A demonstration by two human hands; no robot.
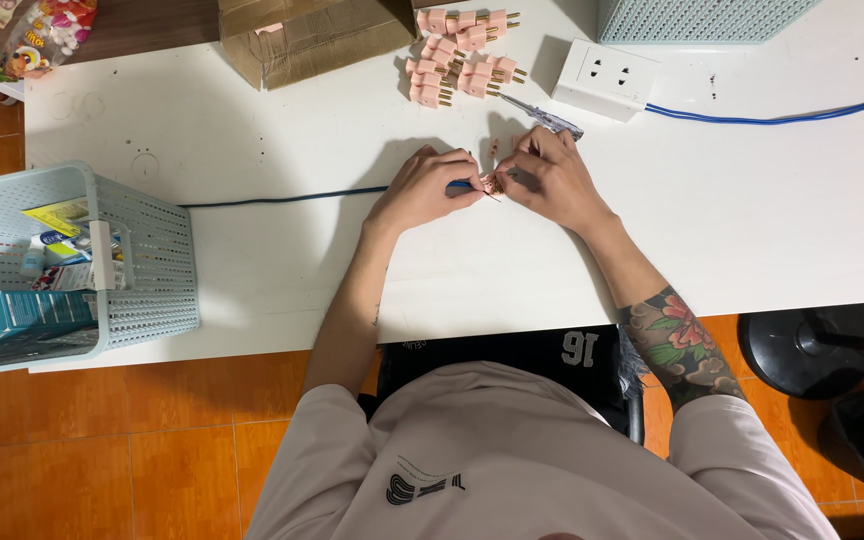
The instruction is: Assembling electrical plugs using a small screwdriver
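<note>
Head view, left to right: a mesh basket [142, 260] of boxes overhangs the left desk [252, 270] edge. At centre, the left hand [422, 190] pinches the dark cable [282, 198] end; the right hand [552, 180] clenches a pink plug [492, 184] against it, bare strands showing. Judged mid-assembly: this plug is not yet closed. Farther off lie loose plugs [462, 55], a screwdriver [547, 117] and a white socket [607, 78].
</note>
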